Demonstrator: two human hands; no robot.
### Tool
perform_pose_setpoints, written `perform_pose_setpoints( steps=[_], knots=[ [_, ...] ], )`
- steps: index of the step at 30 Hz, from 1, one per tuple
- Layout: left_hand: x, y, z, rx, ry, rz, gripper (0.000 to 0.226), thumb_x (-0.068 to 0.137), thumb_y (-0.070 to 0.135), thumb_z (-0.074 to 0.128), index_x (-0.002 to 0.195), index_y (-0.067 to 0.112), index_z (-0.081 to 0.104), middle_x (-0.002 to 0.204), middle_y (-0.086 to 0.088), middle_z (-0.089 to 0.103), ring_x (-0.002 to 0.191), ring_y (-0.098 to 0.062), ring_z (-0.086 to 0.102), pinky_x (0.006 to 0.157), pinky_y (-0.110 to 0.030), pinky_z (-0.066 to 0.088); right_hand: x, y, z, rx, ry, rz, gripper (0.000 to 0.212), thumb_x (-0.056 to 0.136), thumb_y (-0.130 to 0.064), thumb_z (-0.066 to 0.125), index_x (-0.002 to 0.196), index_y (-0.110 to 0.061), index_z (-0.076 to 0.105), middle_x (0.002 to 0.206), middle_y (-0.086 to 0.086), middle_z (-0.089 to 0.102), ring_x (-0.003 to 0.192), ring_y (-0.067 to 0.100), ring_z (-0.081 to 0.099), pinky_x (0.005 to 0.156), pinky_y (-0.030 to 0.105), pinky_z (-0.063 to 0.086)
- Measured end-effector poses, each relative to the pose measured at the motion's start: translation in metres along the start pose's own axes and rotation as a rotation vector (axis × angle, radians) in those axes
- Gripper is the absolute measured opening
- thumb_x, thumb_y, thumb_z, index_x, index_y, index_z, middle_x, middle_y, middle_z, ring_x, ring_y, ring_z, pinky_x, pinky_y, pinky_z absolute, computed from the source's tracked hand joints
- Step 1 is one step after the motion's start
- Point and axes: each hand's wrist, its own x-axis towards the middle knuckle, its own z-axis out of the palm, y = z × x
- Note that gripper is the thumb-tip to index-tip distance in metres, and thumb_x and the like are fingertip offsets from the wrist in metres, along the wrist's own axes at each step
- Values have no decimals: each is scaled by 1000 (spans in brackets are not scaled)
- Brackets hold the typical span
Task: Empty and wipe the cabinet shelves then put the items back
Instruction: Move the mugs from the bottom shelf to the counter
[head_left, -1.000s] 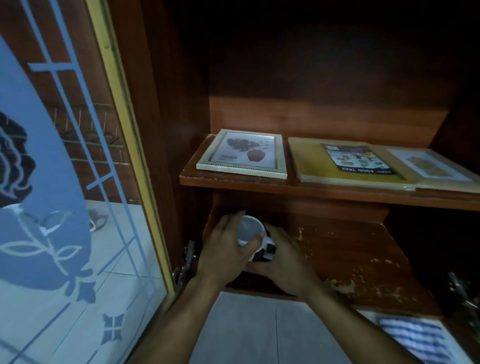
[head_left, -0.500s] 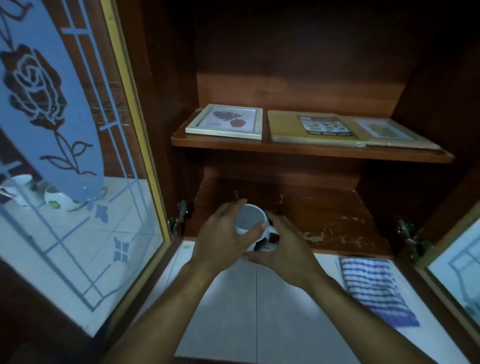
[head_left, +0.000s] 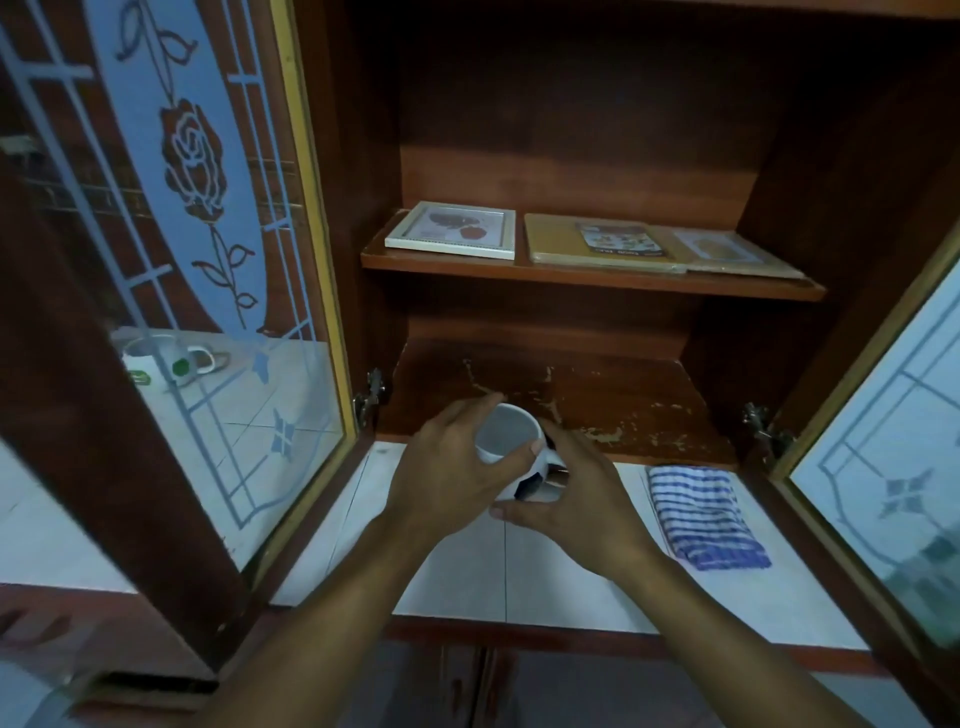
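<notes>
Wooden door (head_left: 182, 260) hangs open at left. Left hand (head_left: 447, 467) grips the white mug (head_left: 506, 434) at its rim, and right hand (head_left: 587, 499) cups its underside above the lower shelf (head_left: 623, 410) edge. Best seat it flat and further back before letting go. Striped cloth (head_left: 701, 514) lies on the bench (head_left: 452, 571).

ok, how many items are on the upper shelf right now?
3: white picture frame at left, yellow tray in the middle, pale frame at right. More could be hidden under them.
</notes>
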Motion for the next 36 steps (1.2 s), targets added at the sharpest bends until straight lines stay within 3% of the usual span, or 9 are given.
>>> perform_pose_setpoints(
  steps=[6, 12, 22, 29, 33, 36],
  knots=[
    [-17, 2, -21, 1, -18, 21, 79, 74, 71, 54, 137, 23, 53, 135, 4, 57, 119, -14, 54, 94, -31, 49, -19, -23, 9, -9, 39, 1, 82, 59, -38, 92, 125, -51, 46, 121, -22, 55, 109, -2, 55, 88, 16, 50],
    [-44, 3, -47, -39, -22, 65, 75, 78, 67, 61, 138, 22, 53, 135, 4, 57, 120, -13, 53, 93, -26, 44, -47, -51, 23, -78, 70, -12, 82, 59, -41, 92, 124, -52, 44, 119, -23, 54, 108, -7, 53, 81, 3, 44],
    [-93, 12, -76, 31, -25, 93, 72, 81, 62, 62, 139, 22, 51, 137, 5, 55, 121, -12, 52, 96, -28, 45, -100, -79, 40, -88, 106, -20, 82, 60, -42, 91, 130, -42, 49, 116, -23, 54, 107, -2, 55, 86, 12, 48],
    [-137, 27, -92, 12, -14, 98, 71, 82, 62, 61, 138, 20, 53, 138, 3, 56, 123, -12, 51, 95, -21, 38, -143, -99, 41, -57, 93, -35, 74, 62, -34, 91, 124, -40, 51, 114, -19, 56, 104, -4, 57, 81, 8, 48],
    [-160, 28, -108, 10, -2, 92, 76, 80, 67, 60, 139, 20, 52, 140, 2, 56, 126, -13, 51, 102, -29, 43, -164, -115, 52, -23, 67, -11, 75, 62, -34, 91, 126, -38, 51, 116, -19, 55, 105, -4, 56, 81, 8, 49],
    [-172, 22, -123, 30, 9, 98, 74, 81, 66, 61, 139, 20, 53, 140, 3, 55, 126, -12, 50, 102, -26, 40, -172, -129, 64, -22, 68, -20, 74, 63, -31, 91, 122, -43, 48, 115, -20, 54, 105, -8, 54, 78, 5, 47]
  ],
)
